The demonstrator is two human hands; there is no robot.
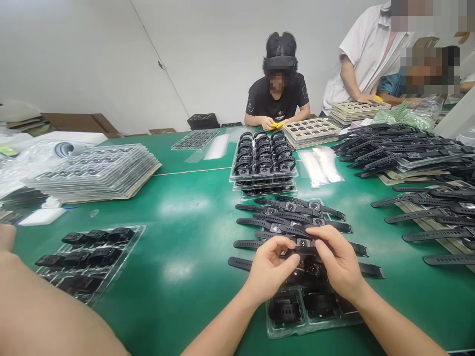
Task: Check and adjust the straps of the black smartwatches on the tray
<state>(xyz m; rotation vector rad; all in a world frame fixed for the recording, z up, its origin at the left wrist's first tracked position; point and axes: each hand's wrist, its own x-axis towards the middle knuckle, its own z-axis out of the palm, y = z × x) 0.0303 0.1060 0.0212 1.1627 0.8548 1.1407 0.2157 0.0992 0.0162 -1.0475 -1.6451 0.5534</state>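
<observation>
Over a clear plastic tray, a black smartwatch is held between my two hands. My left hand pinches its dark strap with thumb and forefinger. On the other side, my right hand has thumb and fingers closed on the strap's other part, partly hiding it. Curled black watches sit in the near compartments of the tray. Behind them, several watches with straps stretched flat lie across the tray, their sensor backs facing up.
A tray of looped watches stands ahead. Watches with long straps are piled at right. A stack of clear trays and another watch tray are at left, near a co-worker's arm. A person works opposite.
</observation>
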